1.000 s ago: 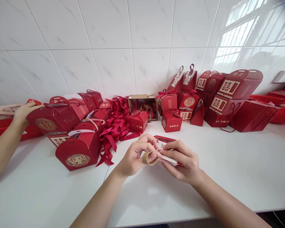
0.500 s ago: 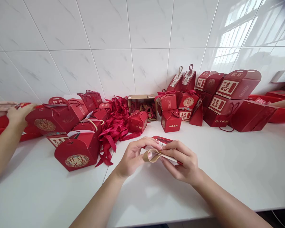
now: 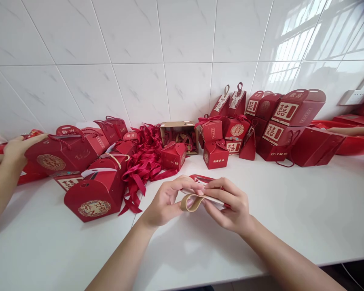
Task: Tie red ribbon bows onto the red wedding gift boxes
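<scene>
My left hand (image 3: 168, 202) is closed, its thumb and fingertips pinching the side of a tan ribbon loop (image 3: 191, 210). My right hand (image 3: 230, 204) grips a red and white paper box (image 3: 197, 177), which is mostly hidden behind my fingers. The loop sticks out of the box's near end toward me, where the fingertips of both hands meet. Both hands are just above the white table (image 3: 182, 250).
Left of my hands lies a heap of dark red ribbons (image 3: 145, 161) beside red gift boxes (image 3: 94, 194). A brown carton (image 3: 166, 126) holds more ribbons. Stacked red boxes (image 3: 283, 137) stand right, by a red basin (image 3: 352, 145). Another person's hand (image 3: 15, 151) is far left.
The view has turned slightly right, so things appear shifted left. My hands keep their hold on the ribbon loop and the box, with little movement. The other person's hand at left has moved slightly.
</scene>
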### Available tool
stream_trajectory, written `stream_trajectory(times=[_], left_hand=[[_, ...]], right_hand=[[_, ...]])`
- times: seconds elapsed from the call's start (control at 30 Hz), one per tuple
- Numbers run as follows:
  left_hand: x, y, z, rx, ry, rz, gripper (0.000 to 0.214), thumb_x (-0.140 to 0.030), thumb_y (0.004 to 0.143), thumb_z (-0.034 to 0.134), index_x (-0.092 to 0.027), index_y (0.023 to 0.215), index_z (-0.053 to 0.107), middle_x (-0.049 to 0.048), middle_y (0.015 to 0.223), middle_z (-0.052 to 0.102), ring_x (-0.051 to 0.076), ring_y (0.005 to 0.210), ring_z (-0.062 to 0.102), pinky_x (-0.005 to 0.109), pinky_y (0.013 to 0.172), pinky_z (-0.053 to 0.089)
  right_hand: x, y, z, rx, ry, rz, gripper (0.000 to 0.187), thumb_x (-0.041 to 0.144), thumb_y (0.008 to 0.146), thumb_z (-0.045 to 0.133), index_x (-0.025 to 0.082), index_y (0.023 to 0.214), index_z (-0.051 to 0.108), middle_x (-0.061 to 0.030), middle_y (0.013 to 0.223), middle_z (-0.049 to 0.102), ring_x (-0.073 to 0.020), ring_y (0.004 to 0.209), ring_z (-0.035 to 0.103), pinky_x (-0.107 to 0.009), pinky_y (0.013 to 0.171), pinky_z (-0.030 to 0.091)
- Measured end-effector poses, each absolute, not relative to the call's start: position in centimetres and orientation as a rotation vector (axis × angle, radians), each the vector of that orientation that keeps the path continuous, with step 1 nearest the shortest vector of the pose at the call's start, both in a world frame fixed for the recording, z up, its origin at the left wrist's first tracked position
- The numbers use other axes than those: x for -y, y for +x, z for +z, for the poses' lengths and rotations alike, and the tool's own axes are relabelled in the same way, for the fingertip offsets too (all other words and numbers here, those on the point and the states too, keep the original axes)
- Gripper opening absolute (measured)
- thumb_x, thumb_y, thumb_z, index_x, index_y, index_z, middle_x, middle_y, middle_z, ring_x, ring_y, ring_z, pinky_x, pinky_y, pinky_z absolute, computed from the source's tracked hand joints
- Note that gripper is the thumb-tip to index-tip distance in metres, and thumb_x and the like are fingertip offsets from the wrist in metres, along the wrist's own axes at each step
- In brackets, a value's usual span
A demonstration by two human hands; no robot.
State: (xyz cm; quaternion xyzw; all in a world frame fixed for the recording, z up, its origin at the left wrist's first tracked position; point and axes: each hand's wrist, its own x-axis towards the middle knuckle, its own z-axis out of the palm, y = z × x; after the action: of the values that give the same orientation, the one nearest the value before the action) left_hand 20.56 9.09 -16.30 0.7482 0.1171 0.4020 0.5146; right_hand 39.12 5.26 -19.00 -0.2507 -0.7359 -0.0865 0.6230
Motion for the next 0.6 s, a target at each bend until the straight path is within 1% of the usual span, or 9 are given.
stream_trajectory(times=[0.07,0.17,0.3,0.4,0.6], left_hand=[[-9.0,20.6,-16.3,-0.301,1.757,0.967,0.023,-0.029,0.081,0.068,-0.023,0.104,0.07,0.0072,0.092,0.063,0.02,0.09,0.058,0.032,0.078,0.047],[-8.9,20.7,-16.4,-0.333,1.751,1.008,0.028,-0.027,0.08,0.068,-0.023,0.107,0.064,0.0065,0.096,0.063,0.02,0.093,0.058,0.032,0.081,0.047],[-9.0,20.9,-16.5,-0.319,1.796,1.022,0.032,-0.024,0.08,0.066,-0.023,0.111,0.058,0.0066,0.109,0.058,0.022,0.102,0.056,0.034,0.088,0.045],[-9.0,20.9,-16.7,-0.338,1.811,1.009,0.038,-0.024,0.08,0.065,-0.024,0.116,0.054,0.0067,0.112,0.056,0.024,0.107,0.055,0.037,0.093,0.043],[-8.9,21.5,-17.4,-0.442,1.781,1.045,0.055,-0.028,0.079,0.067,-0.027,0.129,0.042,0.009,0.129,0.048,0.028,0.119,0.048,0.045,0.103,0.036]], right_hand=[[-5.4,39.1,-19.1,1.683,-0.589,-0.163,0.03,0.012,0.078,0.064,0.021,0.107,0.066,-0.0082,0.09,0.065,-0.019,0.077,0.066,-0.032,0.065,0.058],[-5.4,39.4,-19.0,1.69,-0.61,-0.144,0.035,0.012,0.077,0.066,0.023,0.11,0.064,-0.0087,0.092,0.068,-0.0205,0.08,0.068,-0.034,0.067,0.058],[-5.4,39.7,-18.6,1.711,-0.633,-0.176,0.03,0.009,0.08,0.064,0.023,0.106,0.065,-0.0075,0.087,0.071,-0.0188,0.075,0.068,-0.033,0.064,0.057],[-5.4,39.9,-18.3,1.724,-0.655,-0.163,0.027,0.009,0.081,0.064,0.022,0.105,0.066,-0.0079,0.087,0.071,-0.0181,0.074,0.067,-0.033,0.064,0.057],[-5.3,40.1,-18.2,1.728,-0.68,-0.14,0.028,0.01,0.083,0.062,0.023,0.107,0.065,-0.0068,0.088,0.071,-0.0171,0.073,0.066,-0.031,0.064,0.057]])
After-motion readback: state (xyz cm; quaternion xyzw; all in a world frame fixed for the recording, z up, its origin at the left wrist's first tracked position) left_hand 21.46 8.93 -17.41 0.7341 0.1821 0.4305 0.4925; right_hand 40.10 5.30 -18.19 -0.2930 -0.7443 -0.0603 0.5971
